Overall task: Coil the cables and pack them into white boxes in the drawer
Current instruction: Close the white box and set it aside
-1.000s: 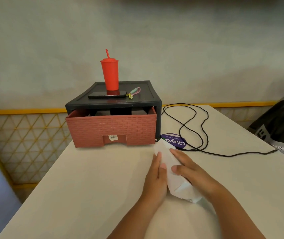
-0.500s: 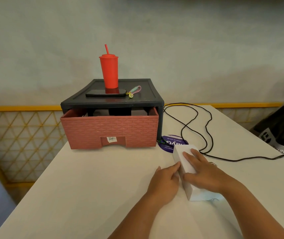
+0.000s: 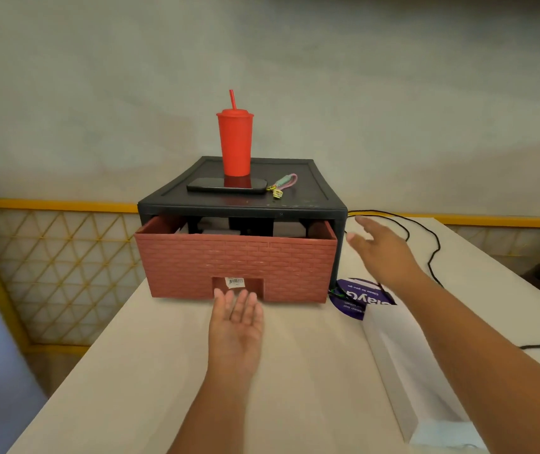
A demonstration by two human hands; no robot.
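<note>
Pale table against a grey wall. At twelve o'clock a brick-red drawer stands slightly open. My left hand, palm up with loose fingers, holds nothing just below its handle notch. My right hand hovers spread and empty at two o'clock. A white box lies at four o'clock, with loose black cable beyond it.

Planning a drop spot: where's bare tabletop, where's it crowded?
Bare: table left of the left hand, before the drawer; also between that hand and the white box. Crowded: right of the drawer: black cable, purple disc, right hand.
</note>
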